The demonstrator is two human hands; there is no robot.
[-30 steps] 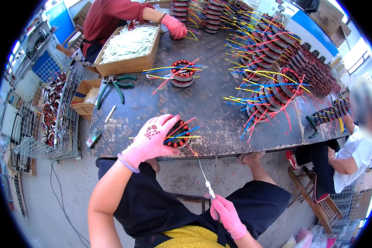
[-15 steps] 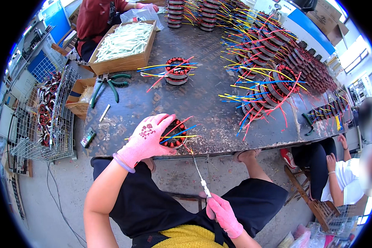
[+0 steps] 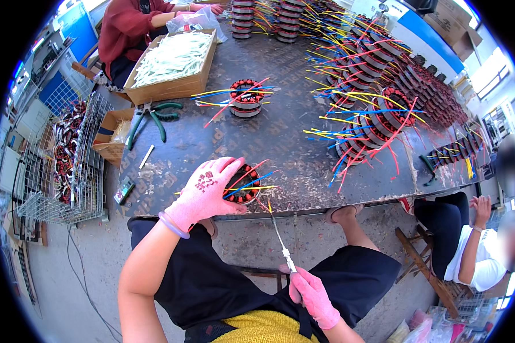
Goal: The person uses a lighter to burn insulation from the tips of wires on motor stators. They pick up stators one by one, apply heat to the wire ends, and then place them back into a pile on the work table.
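Note:
My left hand [image 3: 203,191], in a pink glove, is wrapped round the left side of a ring-shaped motor stator [image 3: 247,195] at the table's near edge. Red, blue and yellow lead wires stick out from this stator to the right. In my right hand [image 3: 313,297], also gloved in pink, is a slim tool [image 3: 280,236] with a white collar and a long thin shaft. The shaft slants up toward the stator, and its orange-yellow tip is close to the red wire ends; whether it touches them I cannot tell. My right palm hides the tool's handle.
Beyond my left hand stands another stator [image 3: 246,98]. Green-handled pliers [image 3: 155,117] and a box of pale sleeves [image 3: 174,62] lie left; stacked stators [image 3: 377,123] fill the right. A wire basket [image 3: 68,166] stands beside the table. One person sits at far left, another at right.
Both my hands keep their grips, with the tool and stator almost still. The person at right has raised a hand and shifted; the one at far left has moved an arm.

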